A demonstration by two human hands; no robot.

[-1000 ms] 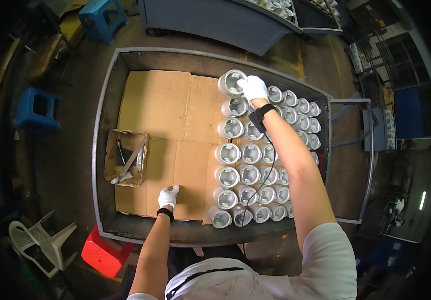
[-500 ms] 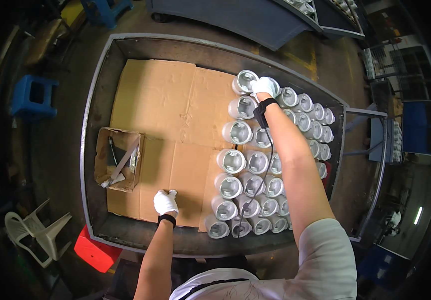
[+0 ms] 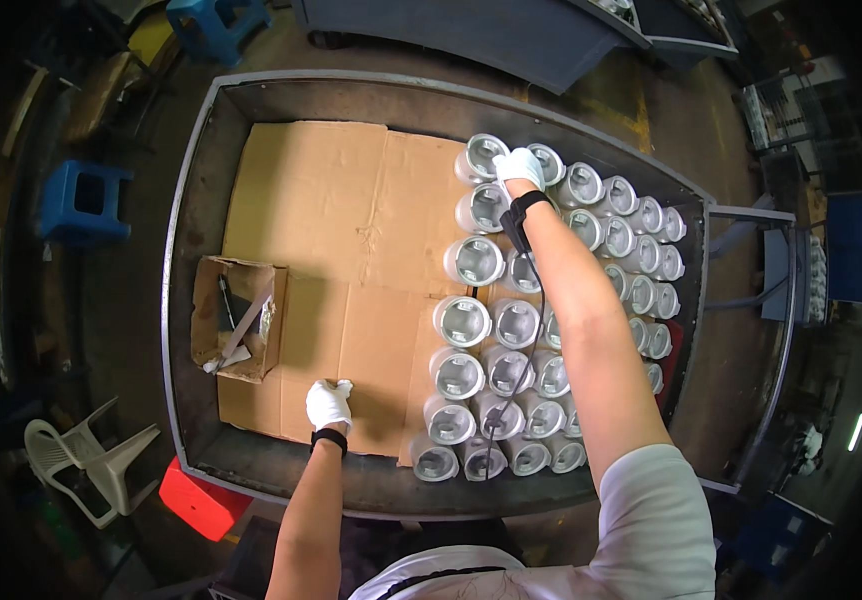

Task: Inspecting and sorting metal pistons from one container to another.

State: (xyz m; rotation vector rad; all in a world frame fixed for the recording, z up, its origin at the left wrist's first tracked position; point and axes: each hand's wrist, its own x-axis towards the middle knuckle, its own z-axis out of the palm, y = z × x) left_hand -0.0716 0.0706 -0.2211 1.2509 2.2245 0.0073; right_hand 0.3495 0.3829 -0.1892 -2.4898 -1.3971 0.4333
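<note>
Cylinders [image 3: 465,321] rowed; right fingers [image 3: 509,166] beside corner one, left fingers [image 3: 338,390] over cardboard [image 3: 371,250].

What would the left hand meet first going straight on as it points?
The left hand would likely meet the cart's far wall, passing over the cardboard; its height above that is unclear.

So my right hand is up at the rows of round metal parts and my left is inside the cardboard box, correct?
Not quite: the head view shows your left hand over the cardboard sheet, outside the cardboard box. Your right hand is indeed at the round metal parts.
</note>
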